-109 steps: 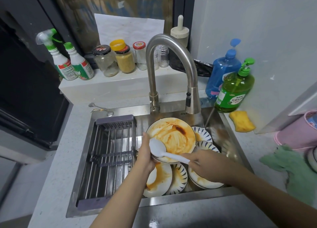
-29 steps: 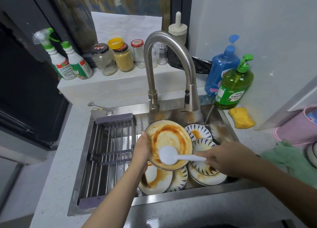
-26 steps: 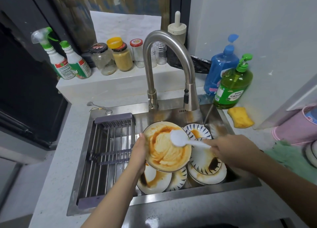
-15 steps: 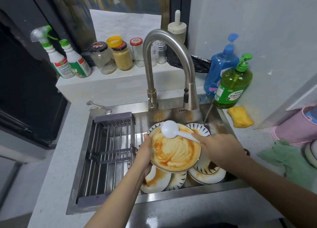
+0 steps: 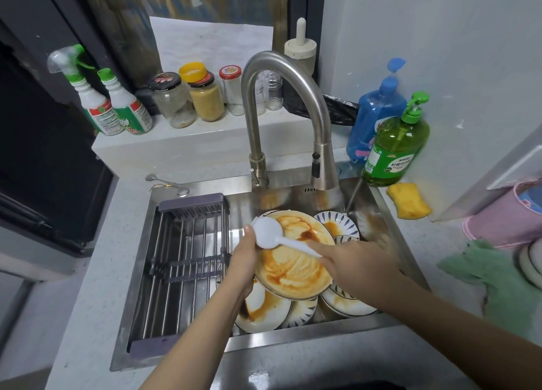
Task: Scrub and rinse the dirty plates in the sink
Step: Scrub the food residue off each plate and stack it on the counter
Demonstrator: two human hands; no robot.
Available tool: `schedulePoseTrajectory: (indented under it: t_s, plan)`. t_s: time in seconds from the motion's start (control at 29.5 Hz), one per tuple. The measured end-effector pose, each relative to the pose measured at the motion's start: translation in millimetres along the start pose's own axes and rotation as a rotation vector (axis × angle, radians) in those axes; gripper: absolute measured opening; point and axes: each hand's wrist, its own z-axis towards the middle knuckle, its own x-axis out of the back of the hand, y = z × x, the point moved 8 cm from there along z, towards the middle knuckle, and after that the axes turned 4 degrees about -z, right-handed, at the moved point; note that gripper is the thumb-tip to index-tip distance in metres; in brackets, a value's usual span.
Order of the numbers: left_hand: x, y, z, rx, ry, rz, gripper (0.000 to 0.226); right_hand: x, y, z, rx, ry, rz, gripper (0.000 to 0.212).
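**dishpit_dan:** Okay, going left to right. Far left on the ledge are two spray bottles [image 5: 117, 108], then some jars [image 5: 187, 99]. Below them, the drying rack [image 5: 181, 257] fills the left half of the sink [image 5: 140, 272]. Then the left hand [image 5: 245, 260]: its fingers are curled around the left rim of the big sauce-smeared plate [image 5: 293, 266], thumb on top, holding it tilted up above the stack of dirty plates [image 5: 264, 310] lying in the basin.

**sudsy_k:** And the scrubbing side?

**dishpit_dan:** The right hand [image 5: 355, 266] comes in from the right, fingers closed around the handle end of a white scrubber [image 5: 268, 232]. Its long axis runs from that hand up and to the left across the plate face, so the round head sits at the plate's upper left edge, just beside the left thumb. That's the relation that matters, I'd say: most of the orange smear lies below and to the right of the head, back toward the right hand, so the next stroke probably has to pull that way.

**sudsy_k:** Water running?

**dishpit_dan:** Can't tell. The faucet [image 5: 281, 111] spout points down behind the plate. Further right are the green soap bottle [image 5: 393, 146], a yellow sponge [image 5: 409, 200] on the tabletop [image 5: 88, 301] and a green cloth [image 5: 498, 284]. Plenty of sauce left, so early days by my guess.
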Motion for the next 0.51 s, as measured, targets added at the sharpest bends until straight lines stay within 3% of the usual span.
schedulePoseTrajectory:
  t_s: [0.1,0.17,0.37,0.51]
  plan:
    - [-1.4,5.8,-1.1,-0.012,-0.022,-0.007,0.057,-4.2,21.5,5.8,-0.103,0.017,-0.065,0.046]
    - [7.9,11.5,0.7,-0.025,0.049,-0.024,0.059,-8.9,41.3,0.8,-0.188,-0.032,-0.102,0.049]
    - [14.4,16.6,1.3,-0.07,0.142,0.111,0.053,-9.8,9.1,-8.8,0.018,-0.142,0.019,0.035]
    - [12.6,6.4,-2.0,-0.03,0.148,0.012,0.058,-7.2,37.4,-1.3,-0.121,-0.173,-0.024,0.037]
